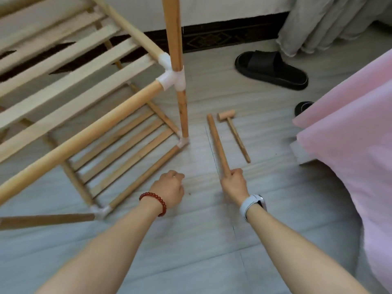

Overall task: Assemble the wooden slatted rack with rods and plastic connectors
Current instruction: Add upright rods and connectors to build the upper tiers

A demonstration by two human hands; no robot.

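A partly built wooden rack (70,81) with two slatted shelves fills the left half, standing on the floor. White plastic connectors (171,78) join its rods at the corners, and an upright rod (174,35) rises through the near upper corner. My right hand (234,182) grips the near end of a loose wooden rod (217,143) that lies along the floor, pointing away from me. My left hand (170,187) hovers beside the lower shelf's front rod (144,175) with fingers curled, holding nothing I can see.
A small wooden mallet (233,132) lies just right of the loose rod. A black slipper (271,70) sits further back, and a second slipper (303,108) pokes out beside the pink bedcover (350,134) on the right. A grey curtain (326,24) hangs at the back.
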